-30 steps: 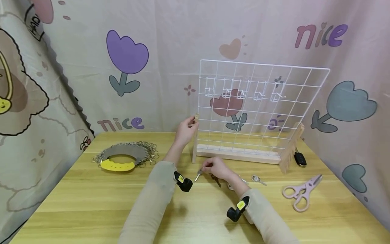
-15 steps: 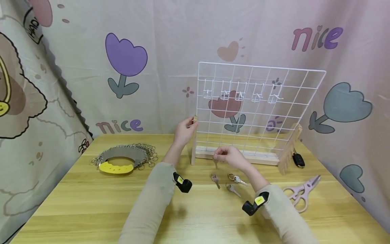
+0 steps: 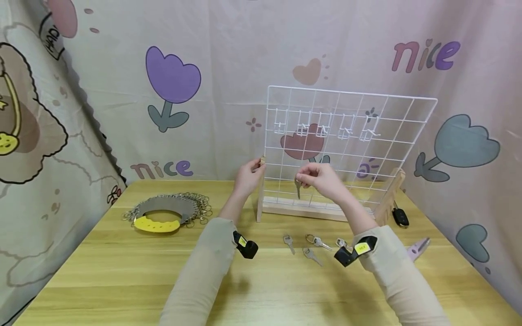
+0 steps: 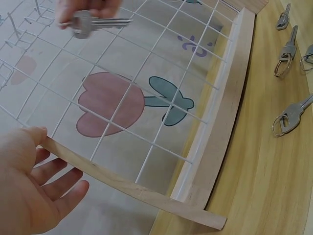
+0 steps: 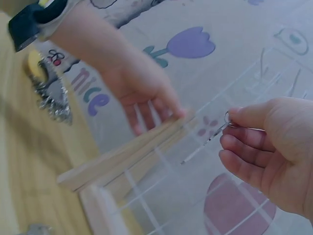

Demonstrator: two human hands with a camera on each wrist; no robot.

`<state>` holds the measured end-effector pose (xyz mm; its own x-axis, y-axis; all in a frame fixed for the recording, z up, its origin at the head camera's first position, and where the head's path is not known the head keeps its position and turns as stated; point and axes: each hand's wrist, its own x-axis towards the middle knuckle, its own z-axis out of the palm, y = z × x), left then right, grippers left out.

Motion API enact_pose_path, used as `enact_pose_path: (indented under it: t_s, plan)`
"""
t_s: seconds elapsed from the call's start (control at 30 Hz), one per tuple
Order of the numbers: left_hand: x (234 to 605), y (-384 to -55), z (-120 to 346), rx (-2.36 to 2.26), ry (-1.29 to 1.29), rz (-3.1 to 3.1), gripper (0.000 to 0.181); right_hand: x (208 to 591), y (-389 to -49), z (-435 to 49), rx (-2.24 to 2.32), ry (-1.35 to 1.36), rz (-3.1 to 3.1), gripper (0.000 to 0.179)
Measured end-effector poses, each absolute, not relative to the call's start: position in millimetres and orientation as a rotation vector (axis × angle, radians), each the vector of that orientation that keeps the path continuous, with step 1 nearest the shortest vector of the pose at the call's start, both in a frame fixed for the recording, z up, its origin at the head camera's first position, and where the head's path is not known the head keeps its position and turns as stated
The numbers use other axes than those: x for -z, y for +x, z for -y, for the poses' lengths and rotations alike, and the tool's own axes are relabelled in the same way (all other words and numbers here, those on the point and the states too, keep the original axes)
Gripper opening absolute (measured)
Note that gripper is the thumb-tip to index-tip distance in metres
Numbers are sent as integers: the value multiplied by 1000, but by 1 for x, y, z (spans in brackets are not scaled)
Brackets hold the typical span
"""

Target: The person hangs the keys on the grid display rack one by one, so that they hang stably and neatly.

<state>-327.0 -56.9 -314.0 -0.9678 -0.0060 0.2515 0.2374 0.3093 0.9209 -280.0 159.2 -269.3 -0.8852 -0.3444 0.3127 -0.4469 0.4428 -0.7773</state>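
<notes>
My right hand (image 3: 324, 181) pinches a metal key (image 3: 298, 188) by its small ring, between thumb and forefinger. The key hangs blade down in front of the white wire grid rack (image 3: 350, 96), below its row of hooks (image 3: 322, 129). In the right wrist view the key (image 5: 210, 139) points away from the fingertips. My left hand (image 3: 247, 176) holds the top of the rack's left wooden upright (image 4: 132, 188), thumb on one side and fingers behind it. Several keys lie on the table before the rack, among them a key (image 3: 288, 243) and a ringed key (image 3: 319, 242).
A chainmail piece with a yellow handle (image 3: 157, 224) lies on the table at the left. On the right are a black car key (image 3: 400, 216) and pink scissors (image 3: 418, 249), partly hidden by my right sleeve. A patterned curtain (image 3: 228, 63) hangs behind the table.
My right hand has lifted the key off the table and carried it up and to the right, toward the hooks. My left hand stays on the rack's upright.
</notes>
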Motion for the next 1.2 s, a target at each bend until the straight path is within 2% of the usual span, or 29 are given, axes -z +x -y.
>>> enact_pose_path:
  t_s: [0.53, 0.97, 1.2]
  plan:
    - [315, -326, 57, 1681, -200, 2381, 45, 209, -284, -115, -1423, 693, 2269, 21]
    - [313, -325, 55, 1685, -177, 2400, 46, 202, -292, -91, -1296, 456, 2089, 17]
    - [313, -325, 55, 1677, -176, 2390, 45, 204, -298, -86, -1282, 487, 2060, 16]
